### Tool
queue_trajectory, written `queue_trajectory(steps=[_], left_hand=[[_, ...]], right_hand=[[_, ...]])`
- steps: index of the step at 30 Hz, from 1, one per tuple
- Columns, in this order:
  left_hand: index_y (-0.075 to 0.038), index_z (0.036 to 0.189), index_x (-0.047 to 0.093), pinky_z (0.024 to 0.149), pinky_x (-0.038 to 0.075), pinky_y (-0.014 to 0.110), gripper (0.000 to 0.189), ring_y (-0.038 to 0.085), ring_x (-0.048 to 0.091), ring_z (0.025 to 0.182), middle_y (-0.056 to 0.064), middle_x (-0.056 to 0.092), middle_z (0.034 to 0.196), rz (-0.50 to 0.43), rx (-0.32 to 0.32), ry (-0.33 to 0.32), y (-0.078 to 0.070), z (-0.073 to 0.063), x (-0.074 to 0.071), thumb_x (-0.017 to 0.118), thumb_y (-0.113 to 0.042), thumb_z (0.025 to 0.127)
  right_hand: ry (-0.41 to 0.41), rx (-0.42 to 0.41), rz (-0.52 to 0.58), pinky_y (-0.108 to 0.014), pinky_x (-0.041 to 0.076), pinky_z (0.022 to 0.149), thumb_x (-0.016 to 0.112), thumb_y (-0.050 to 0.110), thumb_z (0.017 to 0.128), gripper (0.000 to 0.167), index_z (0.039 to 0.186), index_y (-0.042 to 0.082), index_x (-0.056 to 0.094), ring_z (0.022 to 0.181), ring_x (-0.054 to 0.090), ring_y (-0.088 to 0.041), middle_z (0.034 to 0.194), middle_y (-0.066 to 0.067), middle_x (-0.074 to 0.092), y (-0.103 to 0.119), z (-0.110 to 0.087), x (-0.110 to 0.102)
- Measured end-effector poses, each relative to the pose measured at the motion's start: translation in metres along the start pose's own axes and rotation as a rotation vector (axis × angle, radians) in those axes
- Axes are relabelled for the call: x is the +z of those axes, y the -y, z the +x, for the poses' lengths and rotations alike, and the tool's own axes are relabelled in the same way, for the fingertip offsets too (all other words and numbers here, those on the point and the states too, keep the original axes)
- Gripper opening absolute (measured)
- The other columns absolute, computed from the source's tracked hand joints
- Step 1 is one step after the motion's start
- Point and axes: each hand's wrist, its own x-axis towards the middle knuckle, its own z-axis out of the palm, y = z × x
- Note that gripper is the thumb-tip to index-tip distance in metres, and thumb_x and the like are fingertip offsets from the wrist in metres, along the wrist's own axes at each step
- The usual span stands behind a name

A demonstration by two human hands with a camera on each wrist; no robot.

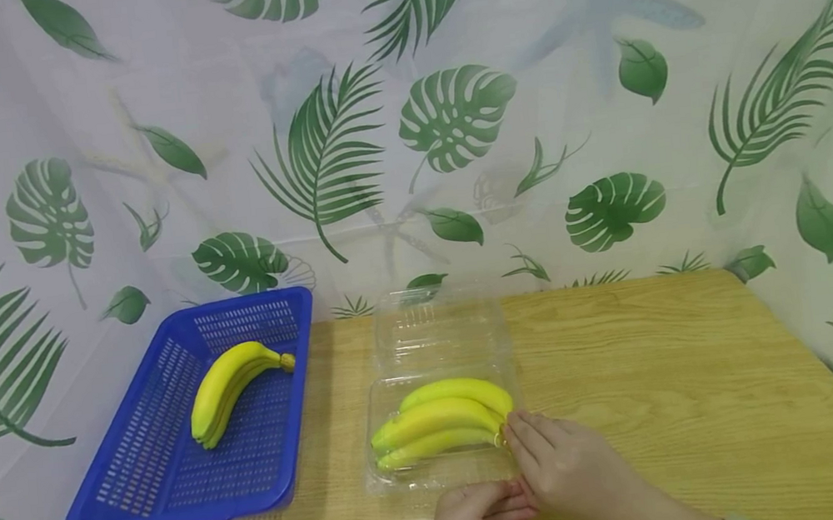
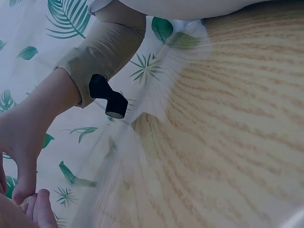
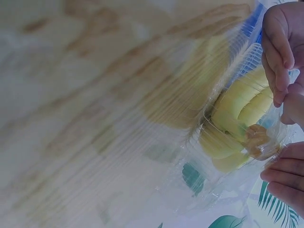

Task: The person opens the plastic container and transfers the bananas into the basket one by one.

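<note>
A bunch of yellow bananas (image 1: 440, 423) lies in the base of a clear plastic clamshell box (image 1: 400, 481), whose lid (image 1: 441, 324) is folded back behind it. My right hand (image 1: 567, 459) is at the box's right end, its fairly straight fingers (image 3: 289, 178) touching beside the brown banana stem (image 3: 259, 140). In front of the box's near right corner is my left hand (image 1: 479, 518), its fingers loosely bent, with nothing seen in them. In the head view its fingertips meet the lower edge of the right hand.
A blue plastic basket (image 1: 294, 439) stands to the left, with another bunch of bananas (image 1: 236, 386) inside. The wooden table (image 1: 659, 354) reaches back to a leaf-patterned cloth (image 1: 533, 223). A black strap (image 2: 108, 97) sits on the right sleeve.
</note>
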Motion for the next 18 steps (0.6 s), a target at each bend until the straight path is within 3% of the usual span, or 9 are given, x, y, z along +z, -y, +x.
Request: queue_trajectory(steps=[6,18], left_hand=[[0.018,0.125,0.067,0.097,0.066,0.039,0.038,0.027,0.079,0.104,0.027,0.077,0.116,0.019,0.019,-0.003,-0.0002,-0.002,-0.0022,0.058,-0.014,0.105],[0.018,0.13,0.062,0.102,0.063,0.042,0.043,0.029,0.077,0.11,0.029,0.075,0.122,-0.006,0.031,0.016,0.0035,-0.0018,0.0014,0.056,-0.018,0.108]], right_hand=[[-0.017,0.043,0.102,-0.033,0.068,0.074,0.023,0.032,0.116,0.068,0.104,-0.002,0.08,0.09,0.08,-0.023,0.102,-0.014,0.082,-0.0044,-0.0035,0.0004],[-0.041,0.028,0.077,-0.033,0.068,0.073,0.024,0.031,0.117,0.067,0.102,-0.002,0.08,0.09,0.079,-0.023,0.1,-0.014,0.082,-0.0052,-0.0039,0.0024]])
